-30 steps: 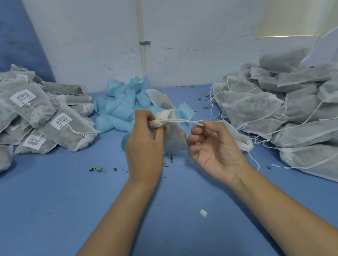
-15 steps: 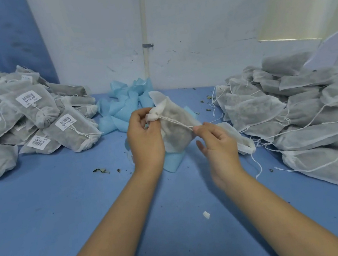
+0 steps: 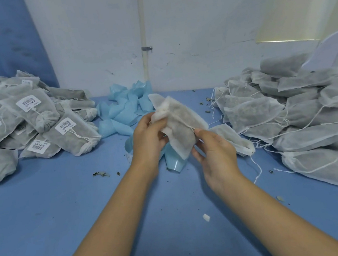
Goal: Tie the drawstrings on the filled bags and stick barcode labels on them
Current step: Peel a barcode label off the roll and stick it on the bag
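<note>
A filled white mesh bag [image 3: 179, 124] hangs above the blue table, mouth gathered at its upper left. My left hand [image 3: 146, 138] grips that gathered mouth. My right hand [image 3: 212, 147] pinches the white drawstring [image 3: 186, 123], which runs taut across the bag's face from the mouth to my fingertips. Another filled bag [image 3: 234, 140] lies just behind my right hand.
A heap of tied, barcode-labelled bags [image 3: 32, 123] fills the left side. A heap of unlabelled bags [image 3: 302, 109] with loose strings fills the right. Blue label-backing strips [image 3: 124, 108] pile up by the wall, one curl [image 3: 174, 164] under my hands. Leaf crumbs dot the blue table [image 3: 66, 207].
The bag has tipped so its body hangs lower between my hands. My right hand moved in closer to the bag, still pinching the string. My left hand keeps its hold on the mouth.
</note>
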Motion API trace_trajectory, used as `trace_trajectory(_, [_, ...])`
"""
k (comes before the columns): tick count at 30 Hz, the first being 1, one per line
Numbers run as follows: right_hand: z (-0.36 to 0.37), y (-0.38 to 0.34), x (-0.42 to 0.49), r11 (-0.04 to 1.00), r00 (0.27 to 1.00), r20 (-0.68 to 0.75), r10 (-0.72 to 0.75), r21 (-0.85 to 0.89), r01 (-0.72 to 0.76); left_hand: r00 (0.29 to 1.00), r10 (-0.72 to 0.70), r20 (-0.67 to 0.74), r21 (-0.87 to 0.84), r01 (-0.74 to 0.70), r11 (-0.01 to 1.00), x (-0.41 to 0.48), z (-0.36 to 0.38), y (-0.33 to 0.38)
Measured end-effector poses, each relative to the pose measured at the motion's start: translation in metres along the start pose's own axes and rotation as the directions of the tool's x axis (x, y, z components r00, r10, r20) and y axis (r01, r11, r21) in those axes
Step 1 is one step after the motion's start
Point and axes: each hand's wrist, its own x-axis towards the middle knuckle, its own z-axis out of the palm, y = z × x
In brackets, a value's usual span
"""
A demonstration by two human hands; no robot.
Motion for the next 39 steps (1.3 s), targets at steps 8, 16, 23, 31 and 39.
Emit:
trace_trajectory(8, [0.007, 0.001, -0.002, 0.998, 0.999, 0.021, -0.024, 0.053, 0.022, 0.983, 0.116, 0.145, 0.186, -0.142, 0.972, -0.008, 0.013, -0.014])
trace_trajectory(16, [0.01, 0.012, -0.009, 0.998, 0.992, 0.108, -0.058, 0.011, 0.058, 0.997, -0.014, -0.081, -0.052, 0.009, 0.999, -0.01, 0.013, -0.008])
trace_trajectory(23, [-0.004, 0.023, -0.01, 0.616, 0.928, 0.368, -0.051, -0.72, 0.319, 0.999, 0.023, -0.022, 0.009, -0.023, 1.0, -0.006, -0.015, 0.003])
trace_trajectory(31, [-0.019, 0.024, 0.011, 0.212, 0.88, 0.448, -0.161, -0.855, 0.474, 0.954, 0.294, 0.05, 0.504, -0.278, 0.817, -0.019, -0.059, -0.019])
trace_trajectory(39, [-0.02, 0.029, 0.004, 0.158, 0.755, 0.623, -0.203, -0.74, 0.653, 0.934, 0.278, 0.223, 0.769, -0.344, 0.539, -0.023, -0.067, -0.032])
